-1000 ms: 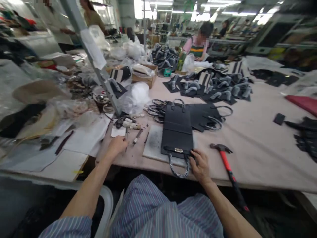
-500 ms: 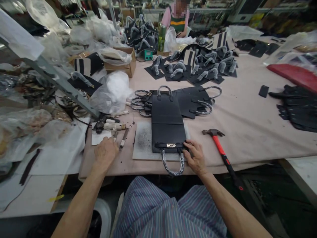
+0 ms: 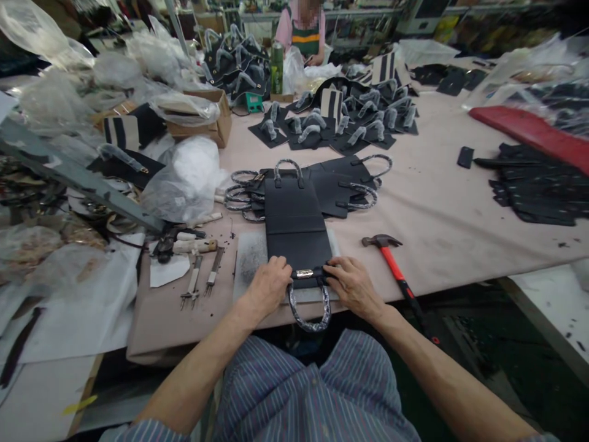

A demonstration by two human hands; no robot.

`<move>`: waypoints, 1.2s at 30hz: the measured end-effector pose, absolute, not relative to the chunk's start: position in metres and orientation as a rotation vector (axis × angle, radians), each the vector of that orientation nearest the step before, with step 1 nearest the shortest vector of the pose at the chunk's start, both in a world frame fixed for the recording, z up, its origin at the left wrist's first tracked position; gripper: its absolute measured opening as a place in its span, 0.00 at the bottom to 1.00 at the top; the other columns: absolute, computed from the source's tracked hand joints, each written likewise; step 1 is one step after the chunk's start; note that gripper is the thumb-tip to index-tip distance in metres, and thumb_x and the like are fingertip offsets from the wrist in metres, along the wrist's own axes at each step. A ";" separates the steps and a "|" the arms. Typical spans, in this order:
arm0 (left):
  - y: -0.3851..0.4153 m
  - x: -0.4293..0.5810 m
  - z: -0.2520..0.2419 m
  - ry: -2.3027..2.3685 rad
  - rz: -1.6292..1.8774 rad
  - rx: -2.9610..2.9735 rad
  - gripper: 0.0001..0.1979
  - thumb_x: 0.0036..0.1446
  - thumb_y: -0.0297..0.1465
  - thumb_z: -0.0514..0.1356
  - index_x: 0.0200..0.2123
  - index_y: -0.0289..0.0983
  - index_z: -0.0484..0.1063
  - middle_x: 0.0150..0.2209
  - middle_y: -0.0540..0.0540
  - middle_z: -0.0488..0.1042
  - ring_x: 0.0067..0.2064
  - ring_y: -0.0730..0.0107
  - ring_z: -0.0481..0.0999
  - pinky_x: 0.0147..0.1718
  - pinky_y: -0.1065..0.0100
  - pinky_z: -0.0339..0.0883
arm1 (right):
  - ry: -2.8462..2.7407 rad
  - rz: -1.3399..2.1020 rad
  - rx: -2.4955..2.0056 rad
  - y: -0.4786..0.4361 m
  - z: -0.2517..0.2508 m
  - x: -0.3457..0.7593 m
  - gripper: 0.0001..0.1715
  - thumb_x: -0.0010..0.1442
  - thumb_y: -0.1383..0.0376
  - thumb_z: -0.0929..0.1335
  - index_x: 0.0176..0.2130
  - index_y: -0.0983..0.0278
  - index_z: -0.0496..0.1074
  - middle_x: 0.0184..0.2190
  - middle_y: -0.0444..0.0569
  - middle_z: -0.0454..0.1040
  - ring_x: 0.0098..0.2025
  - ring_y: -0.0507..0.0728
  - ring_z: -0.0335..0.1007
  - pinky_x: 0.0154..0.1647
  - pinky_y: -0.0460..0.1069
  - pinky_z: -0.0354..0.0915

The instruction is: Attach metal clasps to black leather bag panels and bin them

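one desk [image 3: 427, 190] carries a black bag panel [image 3: 297, 224] partly over a pale board [image 3: 250, 255], left hand [image 3: 267, 288] and right hand [image 3: 353, 285] closed on opposite strap [image 3: 318, 271] ends, whose metal clasp [image 3: 304, 274] could skew under uneven pull.

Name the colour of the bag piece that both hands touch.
Black. The bag piece shows best in the head view.

Left hand [image 3: 269, 285] and right hand [image 3: 353, 285] hide ends of slim black strap [image 3: 317, 272]; pinching or pressing, cannot tell. Marks on shiny pale-metal rectangular clasp [image 3: 304, 274] too small to read. Flat grey-white board [image 3: 251, 256] partly hidden under black rectangular leather-like panel [image 3: 297, 221]. Long red sheet [image 3: 529, 136] cut by right edge. Pink-sleeved person in striped apron [image 3: 305, 40]: head blurred, cut by top edge.
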State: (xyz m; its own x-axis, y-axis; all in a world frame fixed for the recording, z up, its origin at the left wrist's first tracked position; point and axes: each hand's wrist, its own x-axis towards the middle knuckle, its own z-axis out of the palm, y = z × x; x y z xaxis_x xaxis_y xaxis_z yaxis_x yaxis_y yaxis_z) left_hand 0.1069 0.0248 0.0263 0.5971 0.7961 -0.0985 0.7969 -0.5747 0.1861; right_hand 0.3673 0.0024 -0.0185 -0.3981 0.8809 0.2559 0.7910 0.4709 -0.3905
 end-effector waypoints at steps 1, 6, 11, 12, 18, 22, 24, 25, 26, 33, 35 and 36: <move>0.027 0.108 0.026 1.289 -0.046 2.657 0.04 0.66 0.26 0.57 0.39 0.34 0.72 0.43 0.39 0.71 0.46 0.56 0.71 0.40 0.60 0.71 | -2.407 0.292 -1.376 0.009 -0.010 0.367 0.14 0.69 0.67 0.64 0.51 0.62 0.75 0.49 0.55 0.73 0.50 0.63 0.68 0.53 0.60 0.66; 0.030 0.111 0.030 1.096 -0.217 2.823 0.09 0.63 0.19 0.53 0.41 0.32 0.71 0.40 0.38 0.71 0.42 0.56 0.71 0.34 0.62 0.70 | -2.940 0.253 -1.200 0.035 0.021 0.358 0.15 0.65 0.77 0.61 0.41 0.66 0.74 0.38 0.55 0.72 0.37 0.59 0.67 0.39 0.53 0.65; 0.021 0.111 0.029 1.144 -0.226 2.842 0.10 0.63 0.19 0.52 0.41 0.32 0.71 0.39 0.38 0.72 0.41 0.55 0.72 0.34 0.63 0.70 | -3.155 0.071 -1.016 0.035 0.027 0.347 0.14 0.67 0.77 0.60 0.47 0.68 0.70 0.39 0.55 0.71 0.34 0.58 0.67 0.30 0.51 0.57; 0.019 0.108 0.028 1.148 -0.202 2.834 0.10 0.63 0.19 0.51 0.41 0.32 0.70 0.39 0.38 0.72 0.41 0.55 0.72 0.35 0.62 0.71 | -3.159 0.059 -1.008 0.034 0.026 0.346 0.13 0.67 0.77 0.60 0.47 0.67 0.69 0.39 0.54 0.70 0.34 0.58 0.67 0.30 0.51 0.56; 0.022 0.073 0.008 0.970 0.228 2.838 0.12 0.63 0.17 0.50 0.42 0.35 0.71 0.41 0.41 0.76 0.43 0.60 0.76 0.42 0.62 0.75 | -2.949 0.200 -1.130 0.031 0.012 0.360 0.08 0.67 0.74 0.63 0.42 0.65 0.70 0.41 0.53 0.70 0.32 0.56 0.65 0.33 0.51 0.58; 0.028 0.055 -0.006 0.724 0.525 2.895 0.15 0.65 0.18 0.48 0.44 0.35 0.73 0.47 0.40 0.78 0.49 0.62 0.78 0.48 0.62 0.76 | -2.803 0.315 -0.961 0.030 -0.003 0.379 0.11 0.64 0.76 0.63 0.36 0.64 0.71 0.45 0.54 0.71 0.38 0.56 0.67 0.41 0.51 0.62; 0.028 0.053 -0.009 0.705 0.591 2.909 0.15 0.66 0.19 0.48 0.44 0.35 0.73 0.48 0.39 0.78 0.50 0.62 0.79 0.47 0.62 0.77 | -2.710 0.325 -0.919 0.028 -0.010 0.383 0.13 0.63 0.77 0.62 0.36 0.63 0.71 0.45 0.54 0.72 0.41 0.57 0.68 0.43 0.52 0.63; 0.027 0.054 -0.010 0.726 0.594 2.916 0.15 0.67 0.20 0.49 0.45 0.35 0.74 0.48 0.39 0.79 0.49 0.62 0.79 0.47 0.62 0.77 | -2.658 0.330 -0.920 0.027 -0.014 0.384 0.15 0.62 0.78 0.61 0.37 0.63 0.72 0.45 0.54 0.72 0.42 0.57 0.68 0.43 0.52 0.64; 0.026 0.056 -0.010 0.750 0.592 2.926 0.14 0.67 0.21 0.49 0.45 0.35 0.74 0.47 0.39 0.79 0.48 0.62 0.79 0.46 0.62 0.77 | -2.601 0.343 -0.930 0.026 -0.016 0.384 0.16 0.61 0.78 0.61 0.39 0.63 0.73 0.44 0.54 0.72 0.42 0.58 0.69 0.43 0.52 0.65; 0.012 0.064 -0.013 0.945 0.742 2.717 0.20 0.61 0.17 0.52 0.50 0.36 0.75 0.50 0.39 0.79 0.51 0.60 0.80 0.51 0.58 0.76 | -2.248 0.446 -1.052 0.012 -0.025 0.379 0.22 0.64 0.74 0.61 0.55 0.63 0.71 0.50 0.56 0.73 0.51 0.61 0.70 0.51 0.58 0.68; 0.009 0.059 -0.013 1.083 0.865 2.542 0.21 0.60 0.17 0.52 0.52 0.37 0.75 0.50 0.41 0.80 0.51 0.62 0.80 0.52 0.61 0.76 | -2.160 0.462 -1.113 0.005 -0.030 0.377 0.23 0.64 0.73 0.61 0.56 0.62 0.70 0.52 0.56 0.73 0.53 0.63 0.69 0.54 0.60 0.67; 0.008 0.054 -0.011 1.193 0.914 2.459 0.21 0.60 0.17 0.52 0.52 0.38 0.75 0.49 0.41 0.80 0.50 0.63 0.81 0.51 0.62 0.76 | -2.114 0.483 -1.140 0.001 -0.034 0.375 0.22 0.65 0.72 0.61 0.56 0.62 0.70 0.52 0.56 0.73 0.53 0.63 0.69 0.54 0.61 0.66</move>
